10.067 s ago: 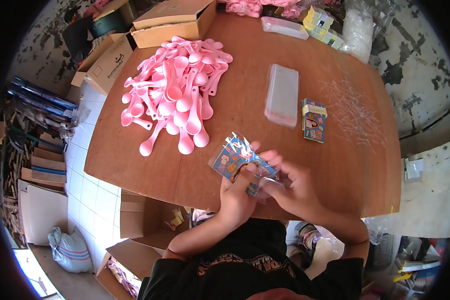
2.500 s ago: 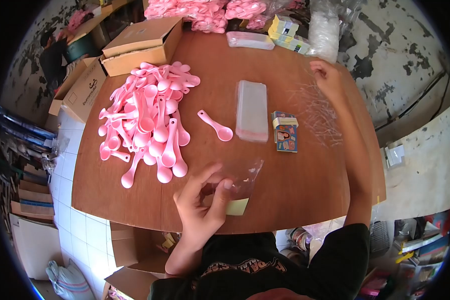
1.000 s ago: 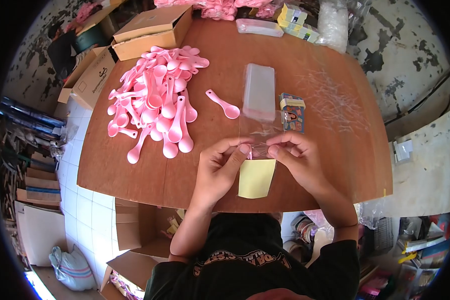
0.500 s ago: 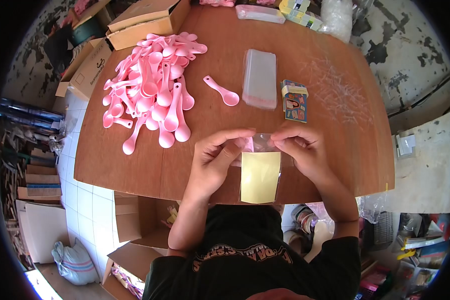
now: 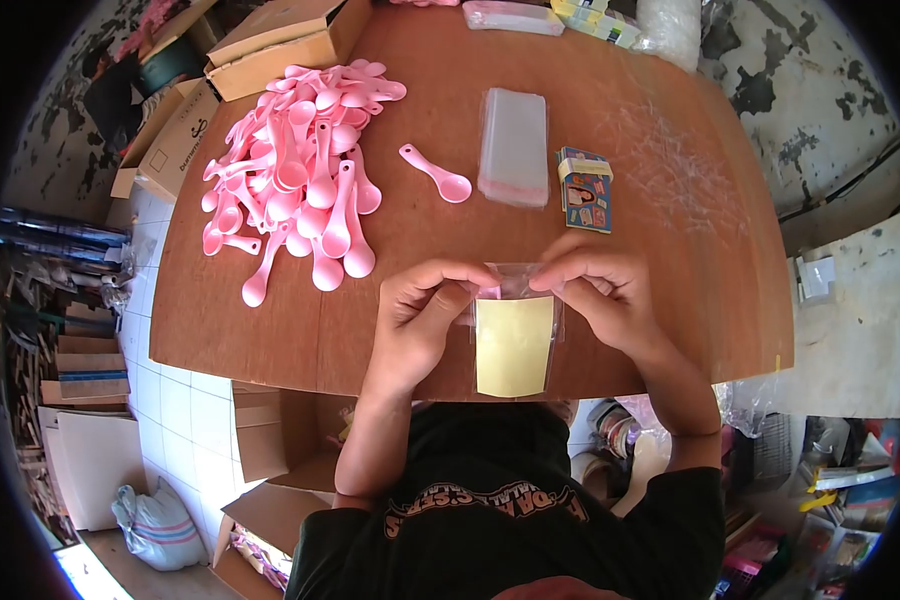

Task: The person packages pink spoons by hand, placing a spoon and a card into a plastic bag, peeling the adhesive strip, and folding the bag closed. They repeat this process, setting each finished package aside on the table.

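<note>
Both hands pinch the upper end of a clear plastic bag point(image 5: 516, 282) near the table's front edge. My left hand point(image 5: 422, 312) is closed on its left top corner, my right hand point(image 5: 602, 298) on the right one. Inside the bag lies a pale yellow card point(image 5: 513, 347), and a bit of pink shows beside the left fingertips. Beyond my hands, a single pink measuring spoon point(image 5: 438, 175) lies apart from a large pile of pink spoons point(image 5: 300, 170). A stack of clear bags point(image 5: 514, 150) and a banded stack of printed cards point(image 5: 584, 192) rest to the right.
The wooden table point(image 5: 450, 90) carries a cardboard box point(image 5: 285, 50) at its far left. Plastic scraps point(image 5: 670, 180) lie on the right. At the far edge are a plastic packet point(image 5: 513, 18) and a bubble-wrap roll point(image 5: 668, 32). An open carton point(image 5: 295, 430) stands under the front edge.
My hands still grip the bag's top corners, with only a slight shift of the fingers. The whole view has moved a little, and the bag with the card appears slightly higher.
</note>
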Available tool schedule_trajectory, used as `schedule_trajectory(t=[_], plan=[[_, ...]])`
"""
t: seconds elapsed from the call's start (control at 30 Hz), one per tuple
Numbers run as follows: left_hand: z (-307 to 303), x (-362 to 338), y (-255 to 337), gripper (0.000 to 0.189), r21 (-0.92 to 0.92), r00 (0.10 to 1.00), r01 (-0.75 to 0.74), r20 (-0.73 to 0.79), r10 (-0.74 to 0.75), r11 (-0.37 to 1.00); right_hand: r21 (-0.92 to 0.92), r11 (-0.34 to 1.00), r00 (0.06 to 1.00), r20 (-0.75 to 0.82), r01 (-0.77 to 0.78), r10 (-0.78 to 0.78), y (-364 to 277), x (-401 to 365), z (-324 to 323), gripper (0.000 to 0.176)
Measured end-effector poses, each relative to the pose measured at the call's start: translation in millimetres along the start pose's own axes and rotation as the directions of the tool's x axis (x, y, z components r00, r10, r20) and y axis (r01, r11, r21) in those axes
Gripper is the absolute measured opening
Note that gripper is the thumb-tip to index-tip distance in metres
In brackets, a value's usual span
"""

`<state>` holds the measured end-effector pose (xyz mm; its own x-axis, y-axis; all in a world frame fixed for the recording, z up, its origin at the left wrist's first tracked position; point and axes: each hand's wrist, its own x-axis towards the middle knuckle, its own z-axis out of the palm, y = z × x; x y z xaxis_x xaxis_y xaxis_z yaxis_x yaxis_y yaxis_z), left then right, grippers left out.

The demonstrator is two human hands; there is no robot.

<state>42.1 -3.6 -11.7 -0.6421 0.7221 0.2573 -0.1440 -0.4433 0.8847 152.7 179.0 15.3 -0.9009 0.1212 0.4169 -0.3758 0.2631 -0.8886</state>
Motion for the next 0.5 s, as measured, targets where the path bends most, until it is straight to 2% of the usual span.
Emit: schedule_trajectory(t=[0.13,0.27,0.33,0.37,0.43,0.47,0.5], plan=[[1,0,1,0.021,0.027,1.0,-0.011,-0.008,0.011,1.0,0.056,0.998,1.0,0.0,0.019,-0.019,-3,1,0,0.013],[-1,0,-5,0.015,0.035,0.994,-0.106,0.031,0.105,0.994,0.048,0.996,0.996,0.028,0.081,-0.083,1,0,0,0.01],[2,-3,-5,0.01,0.063,0.99,-0.137,0.039,0.135,0.989,0.204,0.978,0.996,-0.072,-0.033,0.048,-6,-3,13,0.015],[5,-6,-3,0.009,0.09,0.992,-0.128,0.025,0.127,0.988,0.068,0.998,0.999,-0.05,-0.018,0.022,-2,-5,12,0.022],[7,-11,3,0.024,0.091,0.997,-0.083,-0.001,0.083,0.992,0.064,0.998,0.999,-0.029,-0.016,0.018,-4,-7,15,0.021],[8,-15,10,0.026,0.087,0.999,-0.042,-0.018,0.044,0.995,0.06,0.998,1.0,-0.005,-0.017,0.017,-6,-6,16,0.021],[3,-22,18,0.027,0.208,0.999,-0.038,0.023,0.034,0.977,-0.053,0.997,0.987,0.152,0.058,-0.049,-11,-3,9,0.025]])
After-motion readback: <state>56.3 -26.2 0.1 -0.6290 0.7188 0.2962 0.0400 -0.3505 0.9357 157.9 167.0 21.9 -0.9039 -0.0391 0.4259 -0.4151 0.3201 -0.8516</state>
